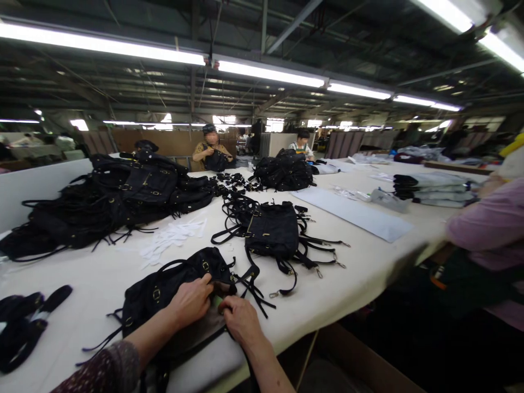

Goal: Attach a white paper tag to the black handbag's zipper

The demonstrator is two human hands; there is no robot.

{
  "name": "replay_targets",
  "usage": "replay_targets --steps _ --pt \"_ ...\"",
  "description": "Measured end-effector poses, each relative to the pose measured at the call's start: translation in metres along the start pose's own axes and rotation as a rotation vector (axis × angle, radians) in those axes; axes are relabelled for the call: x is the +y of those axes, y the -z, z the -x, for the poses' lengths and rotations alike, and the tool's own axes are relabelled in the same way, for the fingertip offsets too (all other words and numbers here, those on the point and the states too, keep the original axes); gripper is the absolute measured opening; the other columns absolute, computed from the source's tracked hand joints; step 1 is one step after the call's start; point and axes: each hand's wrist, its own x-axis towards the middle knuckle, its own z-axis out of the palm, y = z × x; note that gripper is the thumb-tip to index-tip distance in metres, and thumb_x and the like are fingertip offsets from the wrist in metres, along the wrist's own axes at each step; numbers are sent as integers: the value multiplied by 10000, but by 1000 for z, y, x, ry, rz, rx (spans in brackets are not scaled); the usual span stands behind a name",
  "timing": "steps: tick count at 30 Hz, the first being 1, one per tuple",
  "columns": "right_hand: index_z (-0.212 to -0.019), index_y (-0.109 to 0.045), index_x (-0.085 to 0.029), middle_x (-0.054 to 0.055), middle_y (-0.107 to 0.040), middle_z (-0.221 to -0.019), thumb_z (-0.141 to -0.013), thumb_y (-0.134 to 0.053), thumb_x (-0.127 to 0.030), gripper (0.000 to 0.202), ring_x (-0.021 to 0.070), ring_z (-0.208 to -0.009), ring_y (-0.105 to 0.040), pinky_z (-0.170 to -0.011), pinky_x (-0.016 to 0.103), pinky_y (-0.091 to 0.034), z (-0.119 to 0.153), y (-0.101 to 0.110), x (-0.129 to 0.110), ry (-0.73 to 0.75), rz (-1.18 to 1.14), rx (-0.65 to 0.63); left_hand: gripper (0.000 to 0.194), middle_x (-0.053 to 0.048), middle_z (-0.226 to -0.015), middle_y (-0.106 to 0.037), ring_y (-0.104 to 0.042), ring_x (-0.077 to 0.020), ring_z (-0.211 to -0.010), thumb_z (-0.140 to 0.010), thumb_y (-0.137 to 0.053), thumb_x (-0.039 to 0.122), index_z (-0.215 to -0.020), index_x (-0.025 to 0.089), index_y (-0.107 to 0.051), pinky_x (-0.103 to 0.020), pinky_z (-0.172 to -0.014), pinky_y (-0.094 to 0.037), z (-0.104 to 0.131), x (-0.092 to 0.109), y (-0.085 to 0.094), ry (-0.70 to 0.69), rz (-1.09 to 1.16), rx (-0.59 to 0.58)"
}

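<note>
**Both of your hands are on the black bag at the front of the tabletop**

Your left hand (pixel 192 300) sits on top of the black bag (pixel 164 292). Its fingers are curled together and press down on the bag's top edge. Your right hand (pixel 241 319) is just beside it, at the bag's open mouth. Its fingers are bent and pinch the edge of the bag there. The two hands almost touch.

The black bag lies flat at the near edge of the white tabletop (pixel 347 284), right in front of you. Thin black straps (pixel 254 292) spill out from it to the right and to the left.

A second black bag (pixel 272 229) lies a little farther back, near the middle of the tabletop. Its straps with small metal clips spread out to the right. A big pile of black bags (pixel 110 202) fills the left side of the tabletop. Some small white paper pieces (pixel 172 237) lie between that pile and your bag. More dark straps (pixel 24 322) lie at the far left, close to you.

A flat grey sheet (pixel 356 215) lies on the right part of the tabletop. Behind it is a stack of folded things (pixel 434 188).

A person in a pink sleeve (pixel 487 229) stands at the right side. Two other people (pixel 210 144) sit at the far end, by another heap of black bags (pixel 284 172).
</note>
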Motion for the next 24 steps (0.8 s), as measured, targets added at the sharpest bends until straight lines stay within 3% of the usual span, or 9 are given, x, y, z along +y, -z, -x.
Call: replay_targets --steps 4,8,12,15,24 --pt "-822 -741 -294 -8 -764 -915 -739 -496 -171 286 197 -920 -691 -790 285 -463 0 3 -3 -48 -57 4 144 -36 -1073 -595 -669 -183 -759 -834 -440 212 -769 205 -568 -301 -602 -448 -2 -8 -1 30 60 4" --pt "-854 -720 -262 -9 -757 -825 -701 -503 -134 295 158 -799 -708 -718 236 -484 -3 2 -8 -104 -184 -1 140 -19 -1038 -589 -667 -158 -762 -833 -441 193 -770 207 -565 -278 -613 -425 -1 -11 -4 43 119 9" --pt "-1000 -612 -203 -14 -717 -709 -700 -446 -89 361 118 -565 -677 -525 182 -465 -11 -14 -15 -208 -325 -10 143 -19 -1025 -581 -667 -162 -783 -843 -443 193 -814 218 -581 -276 -631 -426 1 -11 -3 43 155 20" --pt "-1024 -552 -190 -20 -698 -677 -722 -455 -102 330 124 -518 -662 -466 181 -447 -17 -26 -18 -266 -384 -3 158 -24 -1011 -580 -667 -171 -770 -855 -433 208 -798 216 -580 -285 -621 -425 2 -12 1 50 159 26" --pt "-889 -578 -221 -56 -645 -611 -692 -569 -121 221 121 -497 -647 -525 203 -447 -9 -18 -14 -316 -356 110 143 -34 -1037 -589 -670 -179 -753 -823 -448 188 -764 205 -576 -293 -609 -430 3 -8 -1 47 160 24"
